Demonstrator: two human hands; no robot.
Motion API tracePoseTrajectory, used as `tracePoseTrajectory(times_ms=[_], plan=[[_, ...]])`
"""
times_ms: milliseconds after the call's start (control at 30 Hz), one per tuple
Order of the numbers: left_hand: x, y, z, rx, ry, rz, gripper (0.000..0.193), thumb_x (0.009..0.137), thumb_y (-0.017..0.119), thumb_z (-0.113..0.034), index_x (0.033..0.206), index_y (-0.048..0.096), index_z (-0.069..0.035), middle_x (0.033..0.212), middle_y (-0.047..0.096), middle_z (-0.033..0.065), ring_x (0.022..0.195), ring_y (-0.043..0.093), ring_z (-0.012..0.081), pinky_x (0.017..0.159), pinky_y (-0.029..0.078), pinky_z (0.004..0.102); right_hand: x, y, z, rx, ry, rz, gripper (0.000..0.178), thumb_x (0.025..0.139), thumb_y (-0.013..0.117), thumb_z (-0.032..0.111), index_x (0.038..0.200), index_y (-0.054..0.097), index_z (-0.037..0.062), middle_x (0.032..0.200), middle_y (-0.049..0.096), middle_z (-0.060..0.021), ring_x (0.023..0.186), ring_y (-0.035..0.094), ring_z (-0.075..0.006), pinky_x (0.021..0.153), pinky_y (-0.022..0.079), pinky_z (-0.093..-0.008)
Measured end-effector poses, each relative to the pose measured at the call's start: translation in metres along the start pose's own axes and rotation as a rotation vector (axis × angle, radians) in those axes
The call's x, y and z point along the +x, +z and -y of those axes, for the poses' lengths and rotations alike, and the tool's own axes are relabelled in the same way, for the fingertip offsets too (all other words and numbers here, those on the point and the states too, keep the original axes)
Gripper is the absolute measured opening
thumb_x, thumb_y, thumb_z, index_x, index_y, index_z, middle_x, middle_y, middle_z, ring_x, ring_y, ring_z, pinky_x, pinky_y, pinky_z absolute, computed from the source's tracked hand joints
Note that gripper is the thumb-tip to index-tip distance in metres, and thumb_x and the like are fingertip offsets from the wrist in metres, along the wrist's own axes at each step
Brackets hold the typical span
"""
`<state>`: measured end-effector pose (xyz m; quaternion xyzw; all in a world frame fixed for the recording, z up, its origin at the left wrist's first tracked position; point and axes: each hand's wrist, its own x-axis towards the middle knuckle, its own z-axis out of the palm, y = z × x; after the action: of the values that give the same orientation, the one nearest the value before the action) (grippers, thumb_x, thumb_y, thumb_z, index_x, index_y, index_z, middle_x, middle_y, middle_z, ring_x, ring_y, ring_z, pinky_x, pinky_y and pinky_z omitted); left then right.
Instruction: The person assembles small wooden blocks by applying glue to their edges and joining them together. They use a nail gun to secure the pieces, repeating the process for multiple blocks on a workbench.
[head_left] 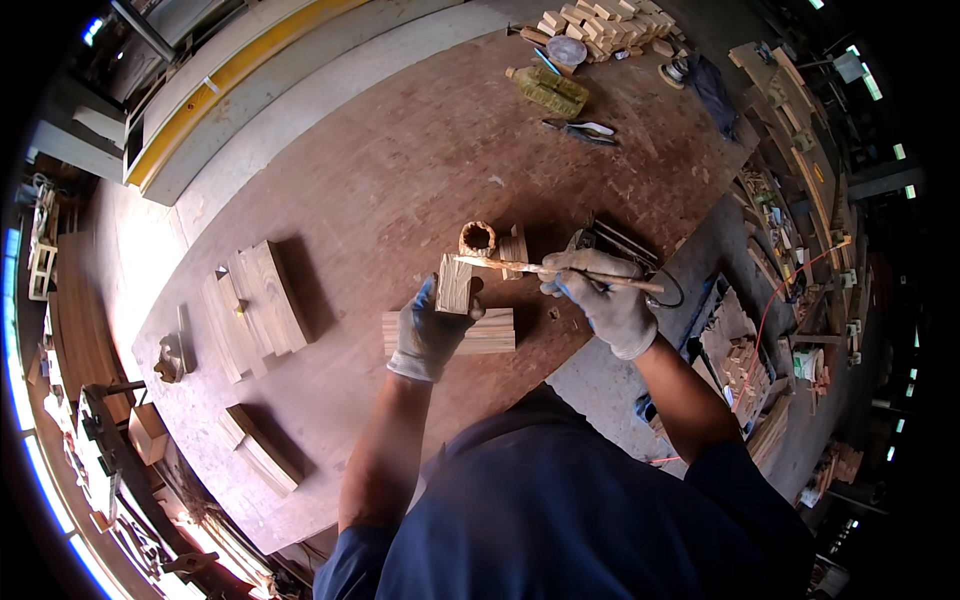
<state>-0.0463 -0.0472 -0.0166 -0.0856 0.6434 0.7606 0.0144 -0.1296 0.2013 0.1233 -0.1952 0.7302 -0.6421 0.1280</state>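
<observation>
My left hand, in a grey-and-blue work glove, grips a small wooden block with streaks on its face. My right hand, gloved too, is closed round a long thin stick. The stick's pale, coated tip lies at the block's top edge. Just beyond stands a small round pot with a crusted tan rim and a dark inside. Right of the pot is another small wood piece. Under my left hand a striped wooden board lies on the brown tabletop. A dark tool sits behind my right hand, partly hidden.
Joined wooden boards and a smaller wood piece lie at left, near a metal tool. Farther off are pliers, a yellowish plastic bottle and a heap of wood blocks. Wood scraps fill a container at right.
</observation>
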Motion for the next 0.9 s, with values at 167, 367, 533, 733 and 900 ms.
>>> tracePoseTrajectory(times_ms=[167, 367, 533, 733, 900], plan=[[0.000, 0.002, 0.002, 0.054, 0.010, -0.012, 0.045, 0.115, 0.054, -0.033, 0.141, 0.059, 0.004, 0.128, 0.071, 0.0239, 0.104, 0.070, 0.0332, 0.089, 0.060, 0.0473, 0.004, 0.010, 0.001, -0.186, -0.161, 0.029, 0.014, 0.103, 0.069, 0.004, 0.113, 0.076, -0.0030, 0.103, 0.080, -0.0134, 0.094, 0.078, -0.0192, 0.082, 0.064, -0.0324], [-0.001, -0.001, 0.003, 0.223, 0.119, 0.006, 0.036, 0.103, 0.071, -0.003, 0.137, 0.062, 0.000, 0.125, 0.075, 0.0157, 0.108, 0.074, 0.0235, 0.088, 0.063, 0.0380, 0.002, 0.008, 0.014, -0.272, -0.224, 0.157, 0.013, 0.102, 0.071, 0.005, 0.110, 0.077, -0.0022, 0.099, 0.080, -0.0121, 0.091, 0.078, -0.0198, 0.081, 0.063, -0.0323], [-0.001, -0.008, 0.018, 0.299, 0.090, 0.011, 0.035, 0.105, 0.069, -0.005, 0.139, 0.061, -0.002, 0.128, 0.075, 0.0146, 0.107, 0.073, 0.0213, 0.088, 0.063, 0.0375, 0.001, 0.003, 0.018, -0.126, -0.089, 0.137, 0.012, 0.102, 0.070, 0.005, 0.107, 0.077, -0.0021, 0.101, 0.079, -0.0126, 0.093, 0.078, -0.0213, 0.082, 0.063, -0.0335], [0.002, -0.009, 0.027, 0.226, 0.056, 0.049, 0.046, 0.116, 0.050, -0.033, 0.146, 0.056, 0.001, 0.133, 0.070, 0.0226, 0.107, 0.070, 0.0309, 0.093, 0.060, 0.0462, 0.001, 0.009, 0.006, -0.280, -0.330, 0.167, 0.013, 0.098, 0.071, 0.004, 0.107, 0.077, -0.0031, 0.103, 0.078, -0.0153, 0.096, 0.077, -0.0259, 0.084, 0.063, -0.0357], [0.005, -0.011, 0.034, 0.161, 0.054, 0.037, 0.053, 0.117, 0.046, -0.040, 0.148, 0.055, 0.003, 0.136, 0.069, 0.0246, 0.108, 0.069, 0.0344, 0.093, 0.059, 0.0493, -0.010, 0.010, 0.011, -0.264, -0.282, 0.321, 0.014, 0.091, 0.071, -0.007, 0.104, 0.076, -0.0041, 0.104, 0.080, -0.0155, 0.097, 0.078, -0.0274, 0.085, 0.063, -0.0374]])
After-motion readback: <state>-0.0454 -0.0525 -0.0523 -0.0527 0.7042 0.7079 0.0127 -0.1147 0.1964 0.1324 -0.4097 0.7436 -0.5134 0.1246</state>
